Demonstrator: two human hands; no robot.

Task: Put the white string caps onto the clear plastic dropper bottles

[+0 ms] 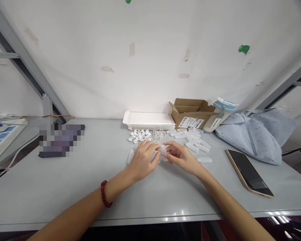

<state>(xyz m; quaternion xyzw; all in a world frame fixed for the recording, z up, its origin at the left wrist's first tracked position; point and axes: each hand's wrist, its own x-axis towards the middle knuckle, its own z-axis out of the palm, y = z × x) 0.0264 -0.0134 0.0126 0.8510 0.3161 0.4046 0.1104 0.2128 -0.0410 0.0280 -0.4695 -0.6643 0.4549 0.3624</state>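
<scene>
My left hand (142, 159) and my right hand (181, 157) meet over the middle of the grey table (65, 190). Between their fingertips they pinch a small clear plastic case (163, 152). My left wrist wears a dark red bead bracelet (104, 194). Just behind the hands lie a cluster of small white plastic pieces (139, 135) and a tangle of thin white cord (160, 135). Several clear plastic cases (197, 142) lie scattered to the right, one apart (204, 160) near my right hand. Another clear piece (130, 156) rests left of my left hand.
A stack of white flat trays (150, 121) and an open cardboard box (192, 113) stand at the back by the wall. A tumbler with a blue lid (219, 115) leans on a light blue cloth bag (253, 134). A phone (249, 172) lies at the right, a dark object (61, 140) at the left.
</scene>
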